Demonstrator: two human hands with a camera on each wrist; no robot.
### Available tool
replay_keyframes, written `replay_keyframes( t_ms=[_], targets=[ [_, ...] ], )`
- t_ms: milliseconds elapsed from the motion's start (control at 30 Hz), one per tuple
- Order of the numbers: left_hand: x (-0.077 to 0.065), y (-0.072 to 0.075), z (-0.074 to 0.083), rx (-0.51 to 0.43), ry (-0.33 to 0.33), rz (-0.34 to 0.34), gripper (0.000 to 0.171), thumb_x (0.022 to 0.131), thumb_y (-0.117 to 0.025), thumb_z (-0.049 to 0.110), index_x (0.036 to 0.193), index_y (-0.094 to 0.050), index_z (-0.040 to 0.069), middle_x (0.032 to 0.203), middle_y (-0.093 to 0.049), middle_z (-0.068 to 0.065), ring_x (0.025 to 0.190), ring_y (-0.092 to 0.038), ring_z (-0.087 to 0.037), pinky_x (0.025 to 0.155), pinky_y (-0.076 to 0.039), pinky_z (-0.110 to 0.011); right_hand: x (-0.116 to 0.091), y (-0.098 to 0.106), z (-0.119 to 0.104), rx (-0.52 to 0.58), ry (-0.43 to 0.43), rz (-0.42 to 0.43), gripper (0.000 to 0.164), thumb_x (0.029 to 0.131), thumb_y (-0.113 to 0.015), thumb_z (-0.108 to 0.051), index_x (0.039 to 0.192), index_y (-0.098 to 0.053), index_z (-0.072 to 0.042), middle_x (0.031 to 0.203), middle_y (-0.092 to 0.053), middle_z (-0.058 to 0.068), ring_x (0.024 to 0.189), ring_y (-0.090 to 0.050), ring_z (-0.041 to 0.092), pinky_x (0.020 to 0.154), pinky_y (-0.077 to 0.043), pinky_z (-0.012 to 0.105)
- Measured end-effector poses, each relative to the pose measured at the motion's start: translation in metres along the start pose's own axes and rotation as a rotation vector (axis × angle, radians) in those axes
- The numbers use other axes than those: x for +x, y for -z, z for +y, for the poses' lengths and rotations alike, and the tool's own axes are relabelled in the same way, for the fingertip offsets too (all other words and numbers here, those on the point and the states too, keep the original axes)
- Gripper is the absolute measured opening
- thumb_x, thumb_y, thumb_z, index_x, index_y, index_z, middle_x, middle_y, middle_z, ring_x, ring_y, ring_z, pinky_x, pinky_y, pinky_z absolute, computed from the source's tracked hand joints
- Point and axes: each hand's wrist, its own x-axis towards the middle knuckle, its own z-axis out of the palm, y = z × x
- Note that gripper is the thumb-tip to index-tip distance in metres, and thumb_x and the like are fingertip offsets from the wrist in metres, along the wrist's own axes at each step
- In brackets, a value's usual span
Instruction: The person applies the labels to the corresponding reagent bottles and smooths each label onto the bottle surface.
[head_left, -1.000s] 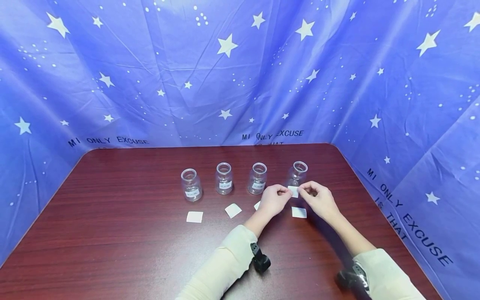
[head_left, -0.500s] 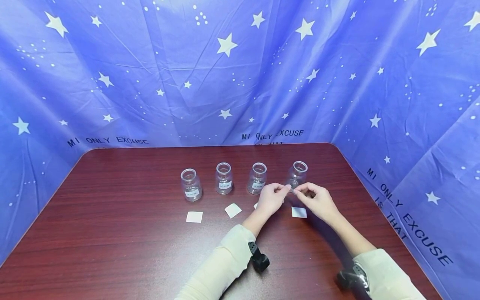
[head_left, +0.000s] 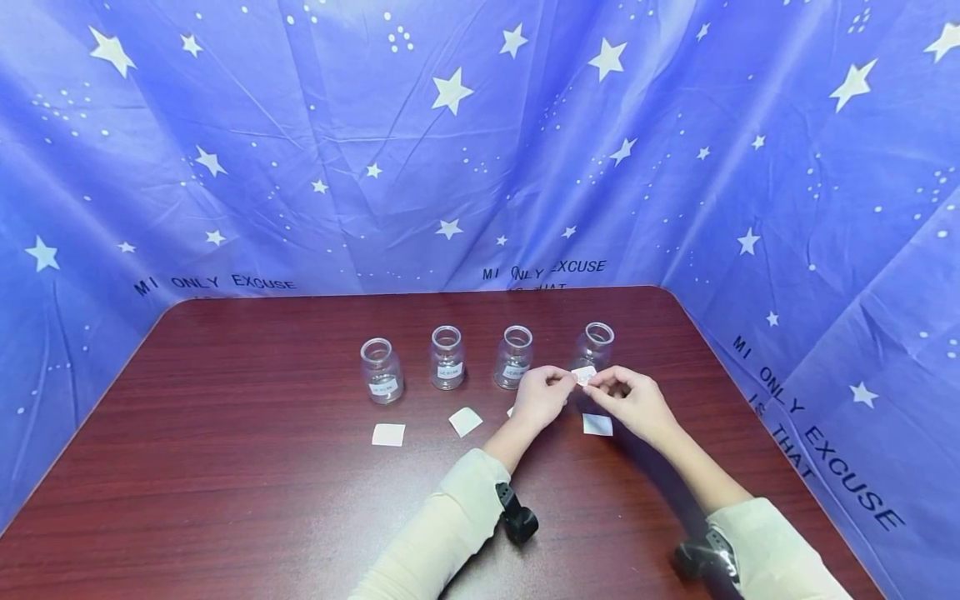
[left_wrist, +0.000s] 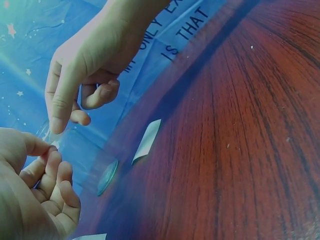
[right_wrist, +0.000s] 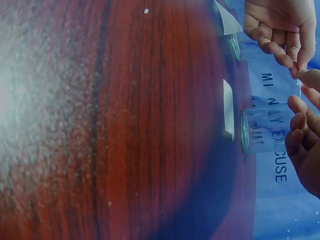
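Between the two hands a small white label [head_left: 584,377] is held up in front of the rightmost glass jar [head_left: 597,336], overlapping its lower part in the head view. The left hand [head_left: 543,395] pinches the label's left side between thumb and fingertip. At its other side, the right hand [head_left: 639,405] holds the lower right edge with thumb and index finger. In the right wrist view, the bare jar [right_wrist: 265,130] stands behind the fingers. Three other jars, the leftmost jar [head_left: 382,371] among them, carry printed white labels on their fronts.
White paper pieces lie before the jars: one paper [head_left: 388,434] at left, another paper [head_left: 467,422], a third mostly hidden by the left hand, and a paper [head_left: 597,425] below the right hand. A starry blue curtain [head_left: 375,125] surrounds the brown table [head_left: 247,450].
The label between the hands has tilted: its blank face showed first, then it was nearly edge-on, and its face shows again now. Both hands have shifted only slightly; jars and papers stay put.
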Motion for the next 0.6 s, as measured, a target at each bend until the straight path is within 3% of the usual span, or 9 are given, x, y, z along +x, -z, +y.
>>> replay_keyframes(
  t_ms=[333,467,600],
  targets=[
    [0.002,0.001,0.000,0.037,0.003,-0.003,0.018,0.085,-0.059,0.018,0.087,-0.071,0.005,0.070,-0.067,-0.009,0.053,-0.048,-0.002,0.048,-0.039,-0.015,-0.001,0.006,0.007,0.021,-0.008,-0.002,0.010,0.077,-0.076,-0.014,0.079,-0.067,-0.009,0.064,-0.059,-0.001,0.053,-0.044,0.003,0.048,-0.037,0.019],
    [0.002,0.001,0.000,0.088,-0.008,-0.010,0.019,0.084,-0.059,0.019,0.089,-0.071,0.005,0.069,-0.065,-0.003,0.054,-0.047,-0.001,0.051,-0.040,-0.015,0.000,0.010,0.012,-0.044,-0.027,0.048,0.011,0.081,-0.072,-0.018,0.080,-0.068,-0.008,0.063,-0.057,-0.001,0.055,-0.045,0.002,0.050,-0.038,0.019],
    [0.002,0.001,0.001,0.161,-0.037,-0.020,0.018,0.084,-0.059,0.020,0.089,-0.071,0.008,0.068,-0.063,0.004,0.056,-0.046,-0.001,0.055,-0.041,-0.014,0.001,0.012,0.016,-0.109,-0.102,0.051,0.017,0.085,-0.068,-0.025,0.085,-0.068,-0.008,0.070,-0.063,0.003,0.061,-0.048,0.000,0.056,-0.040,0.019]
  ],
)
